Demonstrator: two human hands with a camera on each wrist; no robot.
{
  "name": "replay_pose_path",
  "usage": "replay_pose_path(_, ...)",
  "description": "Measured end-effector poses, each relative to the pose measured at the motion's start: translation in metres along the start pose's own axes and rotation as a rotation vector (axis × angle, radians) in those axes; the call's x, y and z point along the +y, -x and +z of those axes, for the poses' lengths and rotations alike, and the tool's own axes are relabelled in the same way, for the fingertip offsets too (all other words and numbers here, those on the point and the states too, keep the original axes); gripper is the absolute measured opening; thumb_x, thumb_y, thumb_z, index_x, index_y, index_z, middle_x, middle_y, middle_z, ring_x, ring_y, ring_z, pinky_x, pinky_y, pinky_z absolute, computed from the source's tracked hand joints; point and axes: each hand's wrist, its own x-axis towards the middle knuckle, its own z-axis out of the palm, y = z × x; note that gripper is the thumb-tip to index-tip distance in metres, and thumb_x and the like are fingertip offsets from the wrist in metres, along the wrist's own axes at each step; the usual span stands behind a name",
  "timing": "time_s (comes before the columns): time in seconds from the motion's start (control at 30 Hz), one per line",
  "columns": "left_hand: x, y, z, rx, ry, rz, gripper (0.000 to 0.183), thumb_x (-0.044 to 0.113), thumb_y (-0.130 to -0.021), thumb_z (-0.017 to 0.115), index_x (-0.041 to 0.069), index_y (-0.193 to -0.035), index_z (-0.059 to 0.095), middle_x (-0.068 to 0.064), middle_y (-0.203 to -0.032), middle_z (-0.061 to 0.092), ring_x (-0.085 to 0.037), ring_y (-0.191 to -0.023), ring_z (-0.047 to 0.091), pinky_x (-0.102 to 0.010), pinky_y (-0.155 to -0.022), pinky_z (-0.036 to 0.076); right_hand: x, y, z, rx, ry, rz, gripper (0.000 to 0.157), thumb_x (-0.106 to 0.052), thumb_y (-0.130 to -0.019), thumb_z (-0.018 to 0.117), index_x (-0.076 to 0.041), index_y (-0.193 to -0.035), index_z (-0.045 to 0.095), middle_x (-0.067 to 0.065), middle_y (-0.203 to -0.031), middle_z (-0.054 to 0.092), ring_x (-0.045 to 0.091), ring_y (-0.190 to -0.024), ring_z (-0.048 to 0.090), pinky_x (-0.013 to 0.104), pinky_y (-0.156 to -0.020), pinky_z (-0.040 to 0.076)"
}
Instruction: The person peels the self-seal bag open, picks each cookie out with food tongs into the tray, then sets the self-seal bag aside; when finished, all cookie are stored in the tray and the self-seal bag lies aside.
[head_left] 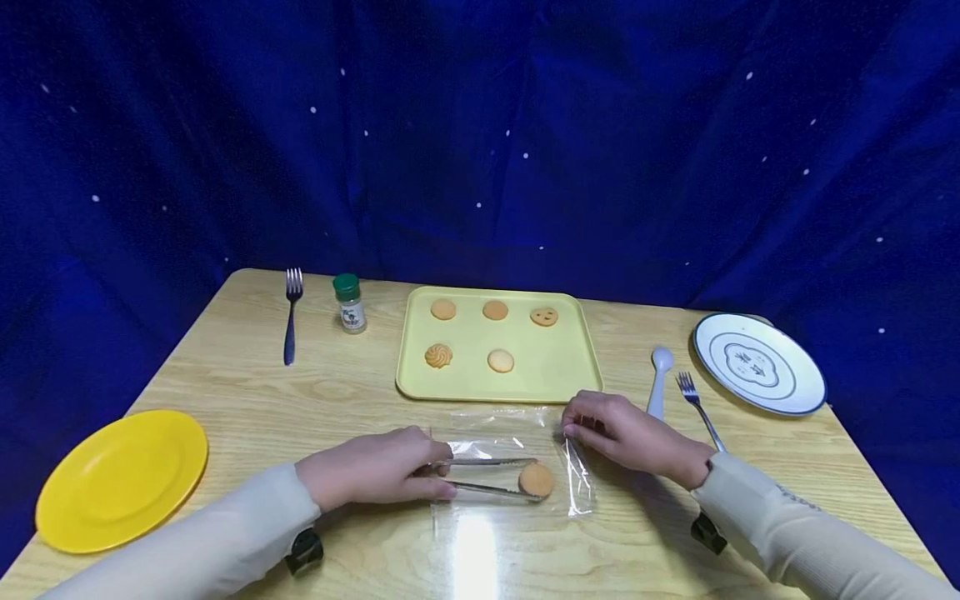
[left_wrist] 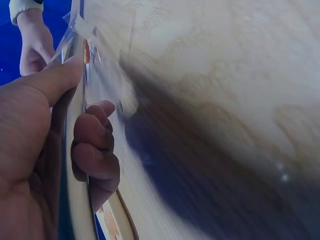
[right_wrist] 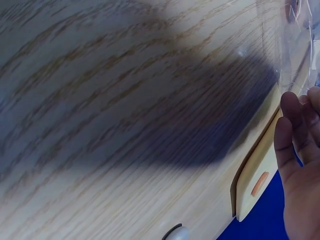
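Note:
My left hand point(head_left: 378, 468) grips metal tongs point(head_left: 491, 461), its thumb along one arm and its fingers along the other. Between the tong tips lies a round cookie point(head_left: 536, 481), inside or overlapped by a clear plastic bag point(head_left: 579, 483) close over the table. At the bag's right side, near its upper corner, my right hand point(head_left: 626, 432) pinches the film between thumb and fingers. The left wrist view shows the tongs point(left_wrist: 75, 150) running lengthwise through the hand, with the film around their far end.
Behind the bag is a pale yellow tray point(head_left: 555, 367) with several cookies. A yellow plate point(head_left: 123, 479), a fork point(head_left: 291, 317) and a green-lidded shaker point(head_left: 349, 304) are on the left. To the right are a light spoon point(head_left: 657, 383), another fork point(head_left: 699, 408) and a white plate point(head_left: 759, 364).

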Motion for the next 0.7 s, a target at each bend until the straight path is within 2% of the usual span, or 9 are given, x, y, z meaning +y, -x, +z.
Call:
replay_pose_path(0.27, -0.013, 0.026, -0.009, 0.054, 0.02, -0.06, 0.026, 0.04, -0.094, 0.06, 0.022, -0.077, 0.052, 0.013, -0.06, 0.041, 0.004, -0.051, 0.033, -0.015, -0.048, 0.027, 0.003, 0.002, -0.003, 0.021, 0.006, 0.011, 0.007, -0.019, -0.097, 0.059, -0.02, -0.096, 0.065, -0.015, -0.089, 0.061, -0.002, -0.079, 0.054, 0.022, -0.071, 0.048)
replay_pose_path(0.57, -0.027, 0.068, -0.023, 0.135, 0.053, -0.109, 0.024, 0.041, -0.094, 0.06, 0.024, -0.078, 0.055, 0.015, -0.06, 0.039, 0.005, -0.051, 0.032, -0.015, -0.048, 0.029, 0.009, 0.006, -0.004, 0.056, 0.006, 0.015, 0.004, -0.017, -0.095, 0.061, -0.018, -0.095, 0.065, -0.013, -0.086, 0.062, -0.003, -0.076, 0.053, 0.02, -0.068, 0.048)
replay_pose_path(0.7, -0.036, 0.088, -0.029, 0.2, 0.031, -0.103, 0.024, 0.038, -0.095, 0.06, 0.024, -0.077, 0.054, 0.018, -0.059, 0.037, 0.007, -0.051, 0.032, -0.014, -0.048, 0.03, 0.009, 0.008, -0.004, 0.055, -0.004, 0.027, 0.004, -0.016, -0.095, 0.062, -0.018, -0.095, 0.065, -0.012, -0.086, 0.062, -0.002, -0.076, 0.053, 0.019, -0.068, 0.048)
